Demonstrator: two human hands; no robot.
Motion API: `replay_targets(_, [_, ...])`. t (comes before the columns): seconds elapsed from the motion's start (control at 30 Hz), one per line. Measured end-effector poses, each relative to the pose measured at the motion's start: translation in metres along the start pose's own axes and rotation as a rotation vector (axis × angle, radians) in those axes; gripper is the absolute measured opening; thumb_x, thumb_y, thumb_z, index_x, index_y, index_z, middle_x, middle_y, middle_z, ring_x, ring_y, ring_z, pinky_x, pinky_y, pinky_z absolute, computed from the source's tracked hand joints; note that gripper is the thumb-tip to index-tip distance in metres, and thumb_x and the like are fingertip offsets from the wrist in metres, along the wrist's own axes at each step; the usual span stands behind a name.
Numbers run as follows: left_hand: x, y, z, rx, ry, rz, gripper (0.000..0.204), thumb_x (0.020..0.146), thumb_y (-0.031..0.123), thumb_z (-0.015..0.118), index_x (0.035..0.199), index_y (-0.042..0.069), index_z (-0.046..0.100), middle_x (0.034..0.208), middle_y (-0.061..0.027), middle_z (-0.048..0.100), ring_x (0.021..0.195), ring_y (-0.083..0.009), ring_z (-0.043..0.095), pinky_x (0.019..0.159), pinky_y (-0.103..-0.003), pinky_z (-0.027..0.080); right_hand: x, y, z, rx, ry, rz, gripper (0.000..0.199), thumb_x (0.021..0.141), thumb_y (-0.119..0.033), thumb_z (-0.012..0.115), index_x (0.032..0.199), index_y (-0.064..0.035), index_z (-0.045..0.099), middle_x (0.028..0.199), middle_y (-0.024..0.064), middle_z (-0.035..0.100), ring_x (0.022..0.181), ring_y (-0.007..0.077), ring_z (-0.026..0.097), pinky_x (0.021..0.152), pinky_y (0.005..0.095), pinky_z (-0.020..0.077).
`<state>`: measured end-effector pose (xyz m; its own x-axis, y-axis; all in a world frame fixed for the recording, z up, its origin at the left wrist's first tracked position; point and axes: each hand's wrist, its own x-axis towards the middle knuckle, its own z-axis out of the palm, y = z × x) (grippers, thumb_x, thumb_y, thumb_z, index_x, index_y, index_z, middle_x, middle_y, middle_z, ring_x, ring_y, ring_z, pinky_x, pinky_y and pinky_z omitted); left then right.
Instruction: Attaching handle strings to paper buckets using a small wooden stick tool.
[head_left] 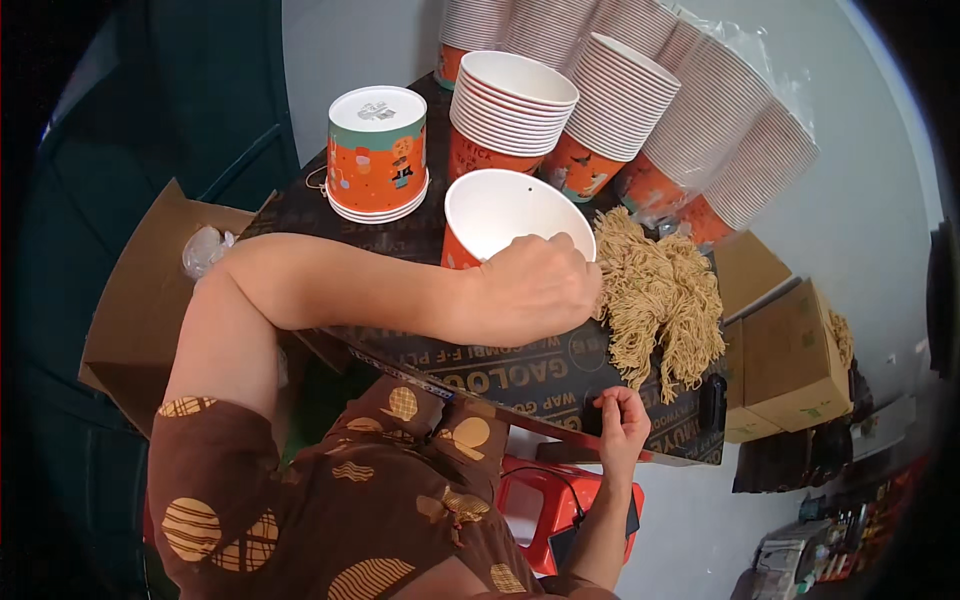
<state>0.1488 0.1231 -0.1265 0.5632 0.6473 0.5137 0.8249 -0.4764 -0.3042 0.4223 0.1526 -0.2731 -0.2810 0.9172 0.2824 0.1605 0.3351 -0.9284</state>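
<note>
Just past the left hand (pixel 548 285), with fingers curled tight, has an open white-lined orange paper bucket (pixel 500 205); half-curls the right hand (pixel 624 425) nearer, cannot tell either hold. Seems done with upturned, cord-looped orange-and-green paper buckets (pixel 375 165) leftward, not with upright white-rimmed paper buckets (pixel 618 108) beyond or tan cord bundle (pixel 665 290) rightward.

Tan capital lettering (pixel 505 378) spans the black tabletop (pixel 590 368); dark words (pixel 478 146) mark a stacked orange bucket (pixel 500 158).
</note>
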Motion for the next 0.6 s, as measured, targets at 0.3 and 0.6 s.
replay_targets(0.3, [-0.007,-0.023,0.001,-0.156,-0.088,-0.074,0.016,0.085,0.016,0.063,0.088,0.001,0.063,0.083,-0.0117,0.063,0.082,-0.0314,0.061,0.079,-0.044,0.049,-0.001,0.004,0.0,-0.009,-0.002,-0.027,0.007,0.095,-0.004,0.054,0.093,-0.0001,0.06,0.082,0.0009,0.061,0.078,0.0069,0.054,0.072,0.0203,0.0423])
replay_targets(0.6, [-0.072,-0.056,-0.018,-0.591,0.089,-0.294,0.027,0.074,-0.007,0.055,0.099,0.003,0.063,0.095,-0.0105,0.062,0.102,-0.0291,0.056,0.096,-0.044,0.041,-0.001,0.002,-0.001,0.019,0.03,0.004,0.007,0.095,-0.003,0.055,0.093,-0.0005,0.061,0.083,0.0004,0.061,0.078,0.0061,0.054,0.07,0.0201,0.0421])
